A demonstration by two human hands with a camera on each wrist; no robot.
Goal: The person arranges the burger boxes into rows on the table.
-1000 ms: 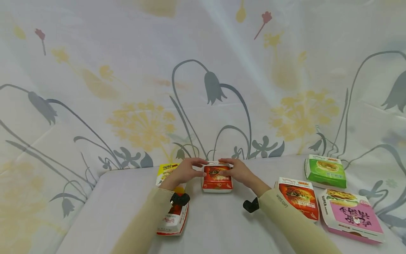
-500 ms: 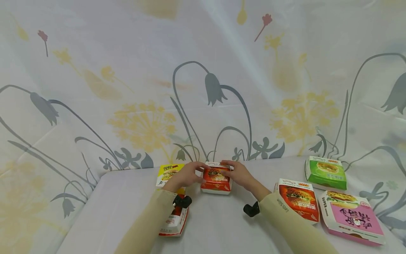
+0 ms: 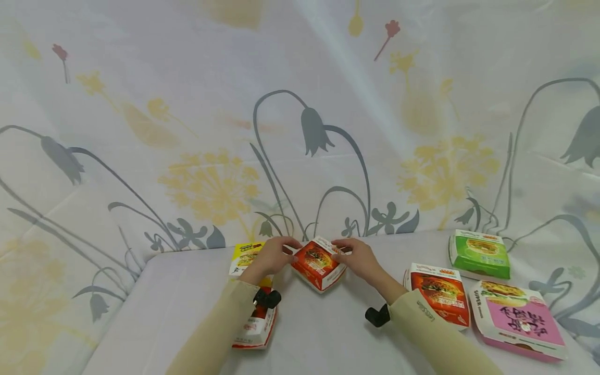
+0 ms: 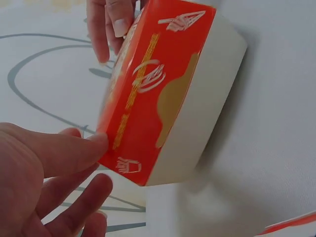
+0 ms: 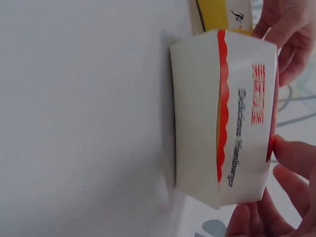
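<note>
A red and white burger box [image 3: 319,263] sits between my two hands at the middle of the table, turned cornerwise in the head view. My left hand [image 3: 274,256] pinches its left corner; in the left wrist view the thumb [image 4: 81,150] lies on the red lid, some fingers lower down. At the opposite corner my right hand [image 3: 360,256] holds the box, its thumb [image 5: 291,153] against the lid's edge and fingertips under the side in the right wrist view. The lid is down on the box.
On the left, a yellow box [image 3: 247,254] and a red and white box [image 3: 258,323] lie partly behind the left forearm. To the right stand another red burger box [image 3: 440,294], a green one [image 3: 483,254] and a pink one [image 3: 520,320]. A flowered cloth [image 3: 300,172] hangs behind.
The burger box has turned from square-on to cornerwise, its near corner now pointing toward me. Both hands have shifted to its left and right corners. The other boxes have stayed put.
</note>
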